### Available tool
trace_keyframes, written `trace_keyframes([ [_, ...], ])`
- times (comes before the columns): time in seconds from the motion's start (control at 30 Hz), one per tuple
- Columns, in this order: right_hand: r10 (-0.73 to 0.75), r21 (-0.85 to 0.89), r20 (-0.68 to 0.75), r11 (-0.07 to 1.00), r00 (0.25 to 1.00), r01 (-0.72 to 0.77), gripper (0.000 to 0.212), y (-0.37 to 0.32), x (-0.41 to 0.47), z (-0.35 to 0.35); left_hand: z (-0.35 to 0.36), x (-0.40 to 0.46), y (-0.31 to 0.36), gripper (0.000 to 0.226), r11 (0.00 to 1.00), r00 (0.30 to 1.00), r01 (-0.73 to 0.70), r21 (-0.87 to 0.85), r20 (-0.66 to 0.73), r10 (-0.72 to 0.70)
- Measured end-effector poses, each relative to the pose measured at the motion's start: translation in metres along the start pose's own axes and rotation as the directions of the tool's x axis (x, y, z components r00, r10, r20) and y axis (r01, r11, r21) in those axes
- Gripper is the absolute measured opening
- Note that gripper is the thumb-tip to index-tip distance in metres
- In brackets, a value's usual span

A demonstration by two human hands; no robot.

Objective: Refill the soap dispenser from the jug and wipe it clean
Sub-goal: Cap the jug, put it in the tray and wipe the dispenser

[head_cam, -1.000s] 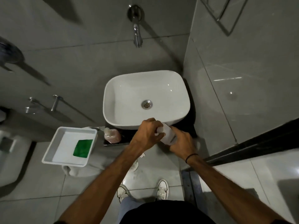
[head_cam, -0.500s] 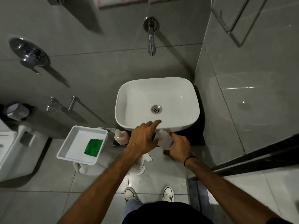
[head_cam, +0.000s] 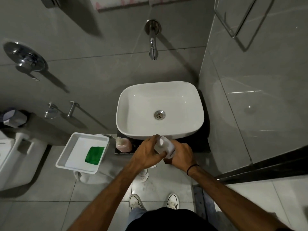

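Both hands on the white jug (head_cam: 164,147), held in front of the basin (head_cam: 160,110) near edge, above the dark counter (head_cam: 196,144). Right hand (head_cam: 180,153) wraps the jug body from the side; left hand (head_cam: 146,155) curls round its top end, thumb below (cap state: cannot tell). Soap dispenser (head_cam: 123,144), pinkish, stands on the counter just left of the hands, untouched. Green cloth (head_cam: 94,155) lies in the white tray (head_cam: 66,157). Jug looks like rigid plastic, smooth, likely slippery if soapy and heavy-ish if full; best held round the body, second hand steadying the neck.
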State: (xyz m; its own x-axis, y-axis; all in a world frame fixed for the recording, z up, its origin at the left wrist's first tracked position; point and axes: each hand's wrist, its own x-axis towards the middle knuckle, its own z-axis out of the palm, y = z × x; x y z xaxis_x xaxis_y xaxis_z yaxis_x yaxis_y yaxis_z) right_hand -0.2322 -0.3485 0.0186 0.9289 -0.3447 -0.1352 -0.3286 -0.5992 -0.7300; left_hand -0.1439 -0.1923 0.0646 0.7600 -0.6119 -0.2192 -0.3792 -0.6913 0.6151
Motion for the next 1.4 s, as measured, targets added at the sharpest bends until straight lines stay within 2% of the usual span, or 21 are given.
trace_keyframes([
  [0.07, -0.017, 0.011, -0.036, 1.0, 0.999, 0.017, 0.075, -0.004, -0.002, 0.005, 0.005, -0.004, -0.005, 0.068, 0.99, 0.997, 0.071, -0.12, -0.022, -0.074],
  [0.17, -0.044, 0.069, -0.061, 0.996, 0.997, 0.048, 0.081, -0.011, -0.005, 0.02, 0.007, -0.009, -0.014, 0.068, 0.978, 0.986, 0.148, -0.145, -0.05, -0.157],
  [0.23, -0.074, 0.109, -0.016, 0.991, 0.997, 0.075, 0.088, -0.011, -0.006, 0.03, 0.004, -0.012, -0.024, 0.067, 0.97, 0.975, 0.196, -0.146, -0.076, -0.208],
  [0.3, -0.103, 0.091, 0.101, 0.991, 0.99, 0.094, 0.1, -0.007, -0.004, 0.039, -0.001, -0.02, -0.038, 0.062, 0.965, 0.964, 0.239, -0.108, -0.091, -0.249],
  [0.4, -0.049, -0.069, 0.282, 0.995, 0.958, 0.071, 0.118, -0.003, 0.003, 0.057, -0.01, -0.042, -0.068, 0.061, 0.947, 0.939, 0.311, -0.086, -0.129, -0.32],
  [0.53, 0.068, -0.357, 0.34, 0.932, 0.938, 0.062, 0.12, -0.005, 0.013, 0.089, -0.029, -0.076, -0.118, 0.068, 0.905, 0.887, 0.422, -0.048, -0.185, -0.424],
  [0.63, 0.08, -0.48, 0.335, 0.872, 0.939, 0.097, 0.12, -0.017, 0.017, 0.118, -0.051, -0.094, -0.16, 0.075, 0.861, 0.825, 0.506, -0.054, -0.261, -0.501],
  [0.73, 0.076, -0.511, 0.316, 0.853, 0.946, 0.103, 0.113, -0.032, 0.023, 0.149, -0.078, -0.104, -0.205, 0.078, 0.812, 0.756, 0.574, -0.104, -0.313, -0.574],
  [0.87, 0.134, -0.522, 0.294, 0.852, 0.946, 0.042, 0.104, -0.042, 0.034, 0.187, -0.123, -0.1, -0.273, 0.068, 0.746, 0.65, 0.643, -0.174, -0.391, -0.652],
  [0.93, 0.163, -0.555, 0.274, 0.832, 0.948, 0.017, 0.104, -0.042, 0.035, 0.202, -0.144, -0.09, -0.309, 0.064, 0.732, 0.622, 0.649, -0.207, -0.409, -0.668],
  [1.07, 0.182, -0.63, 0.219, 0.777, 0.959, -0.004, 0.107, -0.033, 0.035, 0.22, -0.171, -0.057, -0.389, 0.069, 0.704, 0.589, 0.67, -0.236, -0.408, -0.697],
  [1.2, 0.198, -0.675, 0.172, 0.737, 0.965, -0.031, 0.11, -0.023, 0.038, 0.232, -0.173, -0.021, -0.461, 0.074, 0.654, 0.578, 0.708, -0.266, -0.313, -0.753],
  [1.4, 0.228, -0.694, 0.101, 0.714, 0.968, -0.096, 0.114, -0.018, 0.038, 0.241, -0.151, -0.006, -0.508, 0.072, 0.654, 0.597, 0.703, -0.28, -0.267, -0.757],
])
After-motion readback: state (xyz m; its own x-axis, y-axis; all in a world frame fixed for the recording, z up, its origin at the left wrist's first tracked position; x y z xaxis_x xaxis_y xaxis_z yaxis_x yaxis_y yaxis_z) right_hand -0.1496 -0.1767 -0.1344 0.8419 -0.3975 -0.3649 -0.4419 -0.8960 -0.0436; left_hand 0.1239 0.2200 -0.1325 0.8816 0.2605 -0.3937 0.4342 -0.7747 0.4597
